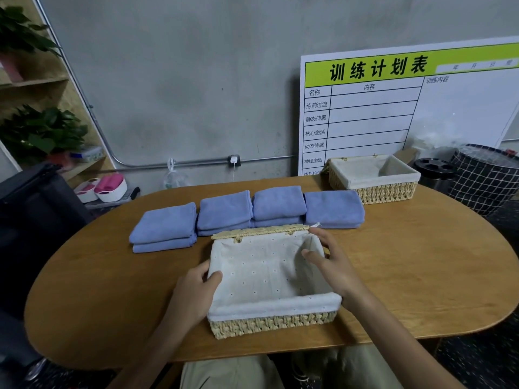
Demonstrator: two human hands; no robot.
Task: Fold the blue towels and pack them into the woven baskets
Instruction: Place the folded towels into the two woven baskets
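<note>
A woven basket with a white cloth lining stands in front of me on the wooden table, and nothing lies inside it. My left hand grips its left rim, thumb over the lining. My right hand holds the right rim, thumb inside the basket. Behind the basket lies a row of folded blue towels: a stack at the left, two stacks in the middle, and one at the right. A second lined woven basket sits at the back right of the table, with nothing in it.
A white planning board leans on the wall behind the far basket. A checked laundry hamper and a black bin stand right of the table. Shelves with plants are at the left, with a dark chair below.
</note>
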